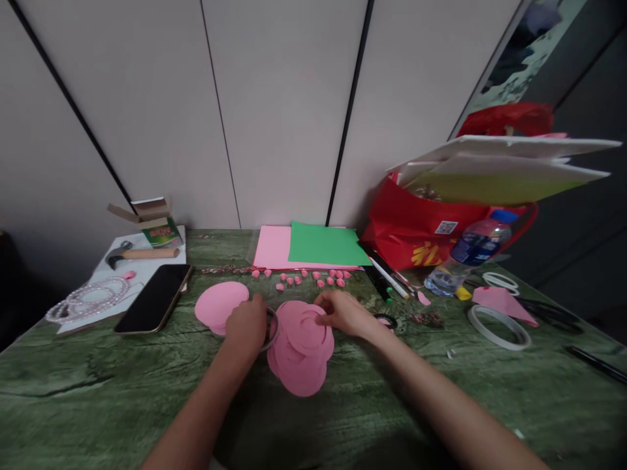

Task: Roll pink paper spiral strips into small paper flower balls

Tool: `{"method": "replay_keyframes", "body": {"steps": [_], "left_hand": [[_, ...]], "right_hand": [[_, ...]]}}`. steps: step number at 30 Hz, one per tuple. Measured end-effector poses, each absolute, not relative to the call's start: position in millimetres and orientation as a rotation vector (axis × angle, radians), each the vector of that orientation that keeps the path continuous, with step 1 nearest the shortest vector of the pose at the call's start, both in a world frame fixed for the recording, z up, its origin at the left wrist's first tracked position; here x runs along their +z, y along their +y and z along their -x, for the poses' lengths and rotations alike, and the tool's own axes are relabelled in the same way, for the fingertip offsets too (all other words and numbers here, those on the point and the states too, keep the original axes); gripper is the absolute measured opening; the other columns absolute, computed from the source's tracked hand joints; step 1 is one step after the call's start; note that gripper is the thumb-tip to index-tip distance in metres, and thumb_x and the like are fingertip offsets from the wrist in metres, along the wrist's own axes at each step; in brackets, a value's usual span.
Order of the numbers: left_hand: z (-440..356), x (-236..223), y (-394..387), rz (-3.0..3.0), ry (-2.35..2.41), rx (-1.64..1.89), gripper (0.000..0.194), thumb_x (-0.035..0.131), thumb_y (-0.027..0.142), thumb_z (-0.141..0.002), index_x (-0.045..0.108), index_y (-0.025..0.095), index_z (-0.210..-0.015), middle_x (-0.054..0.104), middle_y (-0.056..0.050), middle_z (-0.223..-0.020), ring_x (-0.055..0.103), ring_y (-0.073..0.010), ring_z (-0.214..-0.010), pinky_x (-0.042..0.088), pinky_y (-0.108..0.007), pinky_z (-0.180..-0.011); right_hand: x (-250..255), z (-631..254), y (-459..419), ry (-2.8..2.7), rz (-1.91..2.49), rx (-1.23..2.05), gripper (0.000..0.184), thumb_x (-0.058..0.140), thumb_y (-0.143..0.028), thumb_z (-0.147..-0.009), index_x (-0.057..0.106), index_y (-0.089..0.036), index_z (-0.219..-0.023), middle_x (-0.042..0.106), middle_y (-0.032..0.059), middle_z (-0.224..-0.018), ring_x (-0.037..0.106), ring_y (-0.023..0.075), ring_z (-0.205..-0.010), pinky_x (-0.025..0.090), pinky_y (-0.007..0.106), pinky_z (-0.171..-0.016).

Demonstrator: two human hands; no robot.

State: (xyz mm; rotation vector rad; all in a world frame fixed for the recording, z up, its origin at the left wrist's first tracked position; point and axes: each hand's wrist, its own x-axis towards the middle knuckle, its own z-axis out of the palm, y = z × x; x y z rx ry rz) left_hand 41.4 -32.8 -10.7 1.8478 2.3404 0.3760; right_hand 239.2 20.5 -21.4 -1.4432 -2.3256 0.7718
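My left hand point(246, 324) is curled shut around a ring-shaped roll of tape point(272, 328), just left of a pile of overlapping pink paper discs point(300, 356) on the green table. My right hand point(341, 311) rests on the top right of that pile, its fingers bent and pinching the edge of a pink disc. Another single pink paper disc point(219, 303) lies to the left of my left hand. Several small pink paper buds point(313, 279) are scattered just beyond the pile.
A black phone point(153, 298), a bead string point(85, 297), a hammer point(140, 254) and a small box lie at left. Pink and green paper sheets point(321, 245) sit at the back. Right: red bag point(421, 228), water bottle point(467, 251), pens, tape rings point(498, 326), scissors point(551, 313).
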Motion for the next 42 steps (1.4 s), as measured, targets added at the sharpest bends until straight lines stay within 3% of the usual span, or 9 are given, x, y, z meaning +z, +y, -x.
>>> {"method": "replay_keyframes", "body": {"steps": [4, 10, 13, 17, 20, 25, 30, 35, 42], "left_hand": [[-43.4, -5.6, -31.4, -1.878, 2.268, 0.539, 0.027, 0.039, 0.026, -0.084, 0.064, 0.014, -0.084, 0.068, -0.017, -0.081, 0.061, -0.0292, -0.074, 0.036, -0.032, -0.06], [-51.3, -5.5, -28.1, -1.552, 1.631, 1.057, 0.035, 0.046, 0.041, -0.081, 0.066, 0.015, -0.068, 0.067, -0.009, -0.067, 0.057, -0.0184, -0.06, 0.039, -0.026, -0.054], [-54.2, -4.1, -28.9, -1.229, 1.381, 1.199, 0.046, 0.048, 0.054, -0.077, 0.067, 0.012, -0.083, 0.069, -0.012, -0.078, 0.059, -0.0188, -0.064, 0.042, -0.026, -0.053], [-57.7, 3.9, -31.9, -0.957, 1.013, 1.247, 0.064, 0.037, 0.064, -0.077, 0.063, 0.011, -0.101, 0.068, -0.016, -0.096, 0.062, -0.0239, -0.083, 0.048, -0.034, -0.069], [-60.4, 9.3, -33.9, -0.907, 0.904, 1.238, 0.056, 0.046, 0.057, -0.077, 0.063, 0.011, -0.104, 0.068, -0.015, -0.099, 0.063, -0.0234, -0.085, 0.048, -0.033, -0.072], [-64.0, 11.2, -35.3, -0.919, 0.998, 1.31, 0.038, 0.071, 0.027, -0.065, 0.065, 0.014, -0.101, 0.071, -0.007, -0.087, 0.064, -0.0163, -0.073, 0.047, -0.024, -0.067], [-64.7, 13.5, -36.2, -0.924, 1.012, 1.343, 0.035, 0.072, 0.023, -0.062, 0.067, 0.014, -0.095, 0.071, -0.005, -0.082, 0.063, -0.0152, -0.071, 0.047, -0.023, -0.066], [-63.3, 13.1, -37.0, -0.936, 0.952, 1.305, 0.034, 0.067, 0.029, -0.07, 0.065, 0.014, -0.101, 0.071, -0.007, -0.085, 0.063, -0.0157, -0.071, 0.048, -0.025, -0.067], [-61.9, 1.5, -36.2, -1.003, 1.143, 1.321, 0.031, 0.068, 0.033, -0.068, 0.069, 0.012, -0.091, 0.069, -0.003, -0.064, 0.059, -0.0128, -0.054, 0.045, -0.022, -0.053]], "right_hand": [[-10.9, -241.0, 24.5, -2.293, 1.352, 0.873, 0.008, 0.06, -0.011, -0.068, 0.063, -0.018, -0.073, 0.061, -0.0025, -0.058, 0.056, 0.0122, -0.053, 0.038, 0.021, -0.048], [24.5, -247.0, 27.1, -1.93, 1.012, 1.433, 0.008, 0.062, -0.025, -0.07, 0.059, -0.017, -0.068, 0.059, -0.0029, -0.059, 0.056, 0.0105, -0.051, 0.046, 0.022, -0.048], [32.2, -244.6, 26.8, -1.543, 0.901, 1.477, 0.018, 0.066, -0.032, -0.068, 0.061, -0.017, -0.076, 0.063, -0.0005, -0.066, 0.059, 0.0107, -0.059, 0.049, 0.023, -0.056], [26.2, -238.2, 27.2, -1.356, 0.842, 1.619, 0.029, 0.073, -0.034, -0.061, 0.062, -0.016, -0.08, 0.065, 0.0004, -0.07, 0.059, 0.0103, -0.06, 0.05, 0.024, -0.057], [20.8, -234.7, 26.0, -1.553, 0.824, 1.66, 0.029, 0.073, -0.031, -0.061, 0.063, -0.017, -0.084, 0.065, 0.0009, -0.073, 0.059, 0.0115, -0.061, 0.05, 0.025, -0.056], [19.7, -236.3, 24.9, -1.794, 0.907, 1.474, 0.031, 0.068, -0.029, -0.067, 0.063, -0.018, -0.096, 0.065, 0.0063, -0.092, 0.06, 0.0156, -0.07, 0.05, 0.028, -0.058], [16.5, -236.2, 26.4, -1.748, 0.954, 1.413, 0.037, 0.066, -0.023, -0.069, 0.059, -0.019, -0.105, 0.066, 0.0079, -0.098, 0.061, 0.0193, -0.089, 0.048, 0.033, -0.076], [14.6, -231.4, 21.6, -1.694, 0.901, 1.529, 0.033, 0.068, -0.021, -0.065, 0.059, -0.017, -0.097, 0.068, 0.0029, -0.072, 0.063, 0.0158, -0.066, 0.048, 0.03, -0.063], [17.0, -223.3, 15.0, -1.864, 0.885, 1.377, 0.02, 0.066, -0.024, -0.066, 0.063, -0.015, -0.084, 0.066, 0.0023, -0.071, 0.06, 0.0141, -0.063, 0.045, 0.026, -0.057]]}}
